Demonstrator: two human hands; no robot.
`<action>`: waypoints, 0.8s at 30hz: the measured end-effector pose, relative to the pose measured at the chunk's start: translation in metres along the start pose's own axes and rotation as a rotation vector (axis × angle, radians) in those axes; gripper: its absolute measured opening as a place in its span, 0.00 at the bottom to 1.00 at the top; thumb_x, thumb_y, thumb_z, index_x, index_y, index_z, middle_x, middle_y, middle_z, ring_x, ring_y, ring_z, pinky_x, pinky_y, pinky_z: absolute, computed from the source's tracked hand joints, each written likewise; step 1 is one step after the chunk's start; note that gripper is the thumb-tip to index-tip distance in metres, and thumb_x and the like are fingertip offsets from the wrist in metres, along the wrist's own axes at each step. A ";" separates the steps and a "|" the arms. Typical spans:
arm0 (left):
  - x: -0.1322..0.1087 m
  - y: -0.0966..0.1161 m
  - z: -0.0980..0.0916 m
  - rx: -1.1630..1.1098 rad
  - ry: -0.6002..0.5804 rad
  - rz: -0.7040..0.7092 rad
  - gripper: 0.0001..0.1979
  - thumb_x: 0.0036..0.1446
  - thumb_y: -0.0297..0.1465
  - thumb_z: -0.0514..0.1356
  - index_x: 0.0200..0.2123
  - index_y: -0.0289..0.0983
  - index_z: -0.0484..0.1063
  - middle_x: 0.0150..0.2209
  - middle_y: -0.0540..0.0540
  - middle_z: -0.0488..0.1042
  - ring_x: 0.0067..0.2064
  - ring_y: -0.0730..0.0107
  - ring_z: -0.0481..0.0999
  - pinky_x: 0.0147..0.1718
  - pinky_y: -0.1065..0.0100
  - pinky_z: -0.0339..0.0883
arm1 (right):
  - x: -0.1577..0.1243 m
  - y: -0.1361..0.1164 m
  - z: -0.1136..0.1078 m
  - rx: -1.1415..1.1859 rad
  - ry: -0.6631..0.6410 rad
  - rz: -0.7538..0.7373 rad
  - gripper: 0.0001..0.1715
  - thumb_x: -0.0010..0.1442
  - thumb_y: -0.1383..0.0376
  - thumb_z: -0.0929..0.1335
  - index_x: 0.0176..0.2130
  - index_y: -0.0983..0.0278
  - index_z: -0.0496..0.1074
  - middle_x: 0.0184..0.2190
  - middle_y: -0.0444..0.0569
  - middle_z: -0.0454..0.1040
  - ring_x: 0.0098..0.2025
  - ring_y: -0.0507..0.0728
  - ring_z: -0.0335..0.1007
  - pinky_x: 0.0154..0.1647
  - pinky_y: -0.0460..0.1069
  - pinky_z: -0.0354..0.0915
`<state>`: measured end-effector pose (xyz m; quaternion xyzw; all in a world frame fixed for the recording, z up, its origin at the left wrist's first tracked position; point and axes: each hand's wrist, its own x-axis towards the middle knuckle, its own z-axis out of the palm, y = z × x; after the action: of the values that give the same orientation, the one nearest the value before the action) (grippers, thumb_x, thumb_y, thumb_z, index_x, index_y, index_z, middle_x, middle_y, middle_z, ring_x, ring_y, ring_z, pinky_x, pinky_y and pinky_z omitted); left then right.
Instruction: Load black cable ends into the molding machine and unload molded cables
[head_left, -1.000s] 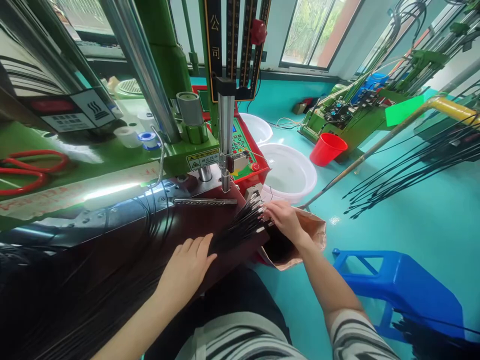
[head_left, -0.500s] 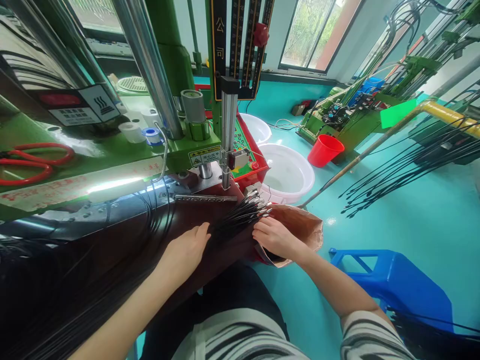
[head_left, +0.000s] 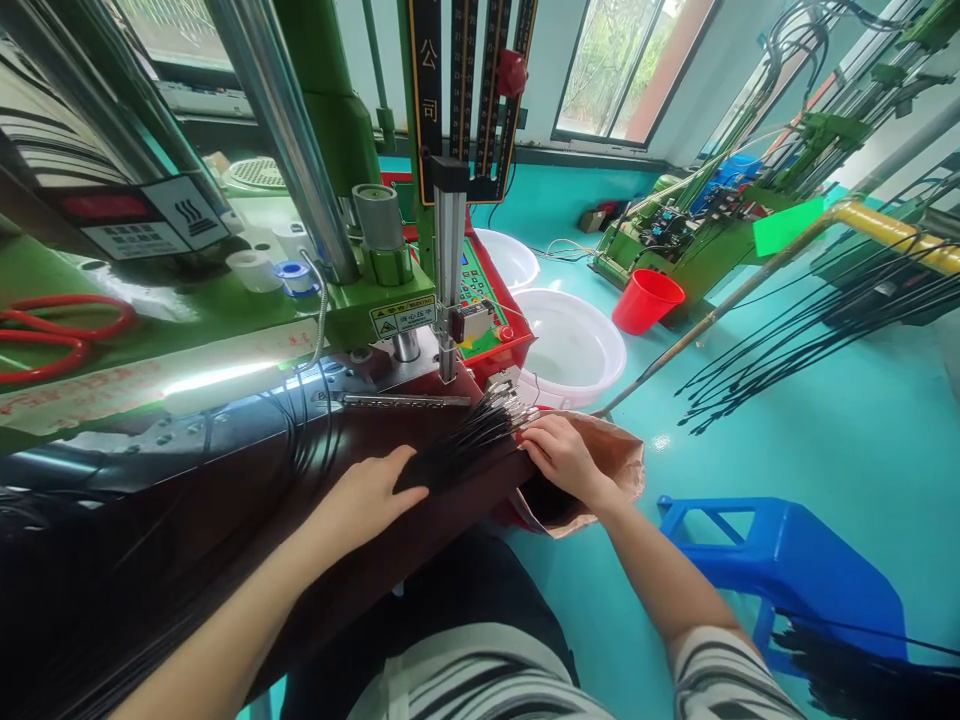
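Observation:
A bundle of thin black cables (head_left: pixel 469 440) with metal tips lies across the dark red machine bed (head_left: pixel 247 500), tips pointing right. My left hand (head_left: pixel 367 495) lies flat on the cables, fingers stretched out, pressing them down. My right hand (head_left: pixel 559 452) is at the cable tips, its fingers curled and pinching at one metal end. Just below my right hand stands an open brown paper bag (head_left: pixel 619 460).
A green press machine (head_left: pixel 352 170) with steel columns rises behind the bed; red scissors (head_left: pixel 52 335) lie on its left shelf. White basins (head_left: pixel 577 345), a red bucket (head_left: pixel 646 300), a blue plastic stool (head_left: pixel 795 570) and hanging black cables (head_left: pixel 810 340) occupy the teal floor at right.
My right hand dropped towards the bag half a second ago, then rose back to the cable tips. My left hand stayed pressed on the bundle, shifting slightly.

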<state>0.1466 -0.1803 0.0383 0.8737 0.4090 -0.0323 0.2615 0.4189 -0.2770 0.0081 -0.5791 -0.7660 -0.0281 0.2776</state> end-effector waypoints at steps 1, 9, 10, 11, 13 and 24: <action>0.002 -0.003 -0.003 -0.084 0.013 -0.007 0.21 0.53 0.40 0.52 0.47 0.34 0.64 0.41 0.41 0.74 0.43 0.56 0.73 0.40 0.60 0.65 | -0.003 0.000 0.000 0.019 0.037 0.031 0.07 0.60 0.69 0.62 0.36 0.65 0.69 0.34 0.51 0.71 0.39 0.56 0.65 0.43 0.54 0.62; -0.007 -0.009 -0.031 -0.468 0.036 0.014 0.23 0.48 0.45 0.56 0.44 0.36 0.66 0.43 0.45 0.73 0.44 0.58 0.72 0.43 0.62 0.64 | 0.001 -0.021 0.009 0.085 0.081 -0.014 0.12 0.60 0.72 0.61 0.42 0.64 0.68 0.37 0.51 0.72 0.41 0.56 0.64 0.43 0.54 0.63; -0.008 -0.007 -0.033 -0.493 0.022 0.007 0.24 0.48 0.45 0.57 0.44 0.37 0.65 0.42 0.45 0.73 0.44 0.58 0.71 0.43 0.61 0.64 | 0.004 -0.025 0.009 0.080 0.041 -0.052 0.12 0.60 0.71 0.61 0.43 0.65 0.68 0.38 0.51 0.73 0.43 0.56 0.64 0.45 0.54 0.62; -0.008 -0.006 -0.034 -0.515 0.012 0.002 0.24 0.48 0.45 0.57 0.44 0.37 0.65 0.41 0.45 0.73 0.43 0.57 0.71 0.43 0.60 0.64 | 0.008 -0.029 0.009 0.069 -0.013 -0.092 0.12 0.60 0.70 0.61 0.44 0.65 0.68 0.40 0.51 0.72 0.44 0.57 0.64 0.46 0.54 0.62; -0.006 -0.006 -0.034 -0.555 -0.009 0.001 0.23 0.48 0.45 0.57 0.43 0.36 0.65 0.40 0.45 0.73 0.42 0.57 0.71 0.43 0.59 0.64 | 0.016 -0.035 0.008 0.028 -0.155 -0.149 0.12 0.61 0.69 0.61 0.44 0.65 0.69 0.40 0.52 0.72 0.44 0.57 0.63 0.47 0.54 0.62; -0.002 -0.008 -0.023 -0.783 -0.099 -0.040 0.14 0.49 0.40 0.58 0.34 0.36 0.63 0.25 0.52 0.69 0.28 0.68 0.69 0.31 0.65 0.63 | 0.032 -0.015 0.006 0.336 -0.313 -0.169 0.11 0.62 0.69 0.61 0.36 0.66 0.72 0.35 0.51 0.72 0.38 0.52 0.66 0.41 0.46 0.66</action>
<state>0.1356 -0.1661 0.0549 0.6971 0.3943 0.0788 0.5936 0.3975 -0.2514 0.0217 -0.4558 -0.8395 0.1665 0.2445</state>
